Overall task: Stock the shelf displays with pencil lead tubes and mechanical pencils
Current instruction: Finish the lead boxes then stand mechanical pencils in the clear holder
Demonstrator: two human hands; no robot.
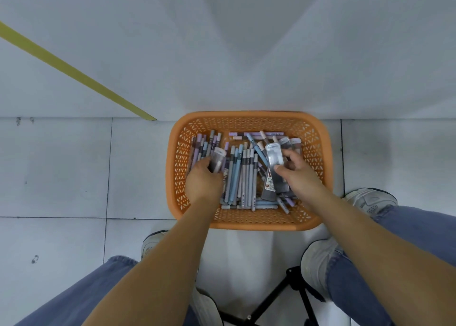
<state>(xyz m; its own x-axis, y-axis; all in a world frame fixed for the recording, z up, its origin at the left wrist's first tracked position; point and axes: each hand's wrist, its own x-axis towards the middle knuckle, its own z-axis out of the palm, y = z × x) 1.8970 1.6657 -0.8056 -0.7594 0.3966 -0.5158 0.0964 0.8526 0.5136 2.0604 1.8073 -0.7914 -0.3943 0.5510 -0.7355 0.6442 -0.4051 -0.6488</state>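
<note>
An orange perforated basket (249, 118) stands on the floor in front of me, filled with several blue, lilac and grey mechanical pencils (240, 175) and flat lead tube packs. My left hand (203, 180) reaches into the basket's left half and grips a small clear lead tube pack (218, 159). My right hand (298, 175) is over the right half and holds a stack of dark flat lead tube packs (276, 172), thumb on top. More packs (294, 143) lie near the basket's far right corner.
The basket sits against a pale wall or shelf base (222, 54) crossed by a yellow strip (74, 71). My knees in blue jeans and pale shoes (370, 199) flank it. Black stool legs (283, 293) are beneath me. Grey floor tiles (54, 167) lie to the left.
</note>
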